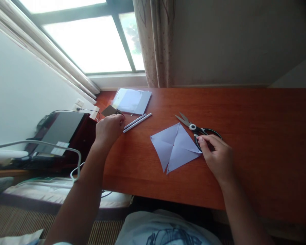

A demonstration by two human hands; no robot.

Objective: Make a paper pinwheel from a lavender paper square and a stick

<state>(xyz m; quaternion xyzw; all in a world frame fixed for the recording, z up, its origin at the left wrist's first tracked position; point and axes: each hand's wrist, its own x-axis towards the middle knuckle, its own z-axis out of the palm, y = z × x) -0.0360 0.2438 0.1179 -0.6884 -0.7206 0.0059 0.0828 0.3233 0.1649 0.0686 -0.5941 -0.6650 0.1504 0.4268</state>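
A folded, pale blue paper (pixel 174 147) with creases lies on the reddish wooden desk (pixel 257 143). My right hand (pixel 215 156) rests beside the paper's right corner, its fingers curled over the black handles of a pair of scissors (pixel 197 129) whose blades point up-left. My left hand (pixel 109 130) is at the desk's left end with its fingers curled, close to a small dark card (pixel 109 110) and two white pens (pixel 137 122). What the left fingers hold, if anything, is hidden.
A stack of pale blue paper sheets (pixel 132 100) lies at the back left by the window (pixel 91 44) and curtain (pixel 156 44). A dark side table (pixel 63 131) with cables stands left of the desk, and a white cable loops below it.
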